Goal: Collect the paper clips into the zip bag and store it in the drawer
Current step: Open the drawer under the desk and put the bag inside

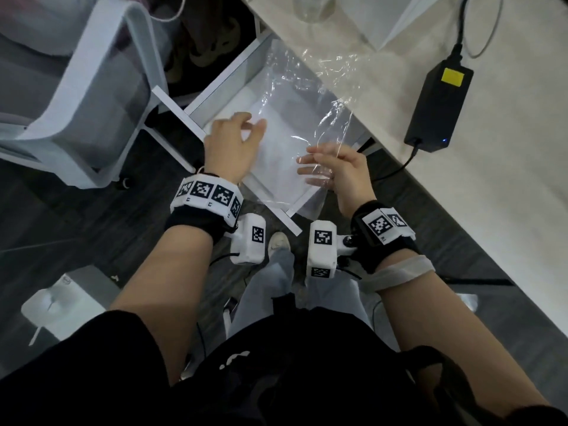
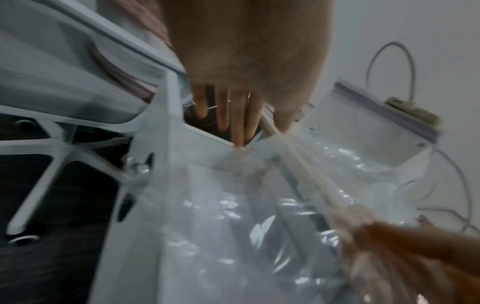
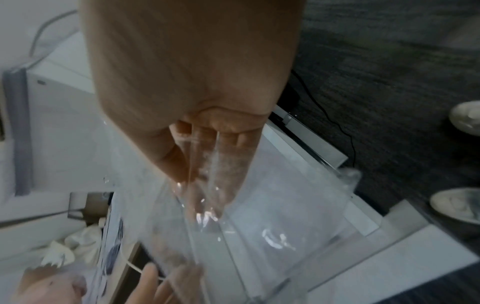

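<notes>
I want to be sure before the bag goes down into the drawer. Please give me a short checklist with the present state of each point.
1. Drawer pulled open: ok.
2. Bag over the drawer: ok.
3. Right hand holds the bag: ok.
4. Left hand grips the bag: cannot tell, blurred.
5. Bag's zip closed: cannot tell.
6. Clips inside the bag: cannot tell, none visible.
</notes>
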A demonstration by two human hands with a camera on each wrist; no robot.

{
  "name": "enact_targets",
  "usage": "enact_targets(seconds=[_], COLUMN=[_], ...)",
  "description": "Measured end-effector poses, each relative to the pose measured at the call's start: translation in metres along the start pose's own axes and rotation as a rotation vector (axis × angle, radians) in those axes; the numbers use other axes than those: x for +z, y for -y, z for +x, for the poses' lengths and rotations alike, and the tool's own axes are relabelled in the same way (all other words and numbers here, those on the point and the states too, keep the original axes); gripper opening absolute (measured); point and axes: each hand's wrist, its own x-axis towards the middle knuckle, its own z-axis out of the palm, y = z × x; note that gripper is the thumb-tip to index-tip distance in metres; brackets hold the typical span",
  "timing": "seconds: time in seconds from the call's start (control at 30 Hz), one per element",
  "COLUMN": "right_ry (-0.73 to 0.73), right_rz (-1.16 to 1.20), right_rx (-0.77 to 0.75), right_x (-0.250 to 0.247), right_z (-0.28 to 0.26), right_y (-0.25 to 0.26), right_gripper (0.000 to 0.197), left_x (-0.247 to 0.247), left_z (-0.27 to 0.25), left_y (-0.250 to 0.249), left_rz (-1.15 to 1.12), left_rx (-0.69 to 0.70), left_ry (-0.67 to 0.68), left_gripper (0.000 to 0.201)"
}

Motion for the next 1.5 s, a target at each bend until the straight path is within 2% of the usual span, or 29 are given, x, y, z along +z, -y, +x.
enact_targets(seconds=[0.07,0.17,0.27,0.4,0.6,0.67,0.7,0.77,0.83,0.9,0.97,1.03,1.13,1.23,1.37,1.5], right_ry=[0.03,0.053,-0.001,-0.013,0.091,0.107,0.089,0.006,-0.099,-0.19,-0.242,-0.255,-0.323,-0.376,-0.383,-0.35], right_rz=[0.045,0.006,-0.068,-0.154,-0.316,-0.322,-0.307,-0.254,-0.186,-0.135,-0.109,-0.139,-0.237,-0.291,-0.311,-0.292], right_rx=[0.086,0.235,0.384,0.503,0.617,0.61,0.58,0.488,0.409,0.362,0.364,0.383,0.365,0.343,0.339,0.365], right_x=[0.0,0.002,0.001,-0.002,-0.003,-0.001,-0.001,-0.002,-0.006,-0.011,-0.016,-0.022,-0.035,-0.046,-0.056,-0.06], right_z=[0.002,0.002,0.005,0.013,0.017,0.017,0.018,0.022,0.027,0.035,0.042,0.048,0.053,0.056,0.058,0.056], right_y=[0.0,-0.003,-0.008,-0.017,-0.024,-0.025,-0.026,-0.028,-0.028,-0.028,-0.028,-0.032,-0.039,-0.046,-0.054,-0.065], right_gripper=[0.013,0.004,0.019,0.011,0.017,0.014,0.013,0.014,0.015,0.013,0.009,0.013,0.019,0.019,0.019,0.018], left_x=[-0.001,-0.007,-0.014,-0.015,-0.012,-0.012,-0.012,-0.012,-0.011,-0.008,-0.003,0.006,0.024,0.043,0.063,0.075], left_z=[0.003,0.008,0.018,0.031,0.033,0.032,0.031,0.03,0.034,0.04,0.047,0.052,0.062,0.071,0.077,0.079], left_y=[-0.013,-0.017,-0.014,-0.009,-0.013,-0.013,-0.014,-0.017,-0.014,-0.011,-0.009,-0.009,-0.01,-0.006,0.001,0.008], left_rz=[-0.162,-0.249,-0.035,0.281,0.398,0.35,0.305,0.195,0.144,0.152,0.169,0.189,0.243,0.329,0.45,0.561], left_rx=[-0.107,-0.226,-0.309,-0.337,-0.361,-0.351,-0.337,-0.307,-0.286,-0.259,-0.222,-0.184,-0.135,-0.168,-0.259,-0.292], left_ry=[0.184,0.194,0.198,0.223,0.322,0.341,0.323,0.276,0.239,0.233,0.236,0.223,0.198,0.256,0.343,0.398], left_gripper=[0.042,0.031,0.015,0.005,0.007,0.009,0.014,0.007,0.041,0.052,0.045,0.036,0.033,0.031,0.01,0.019])
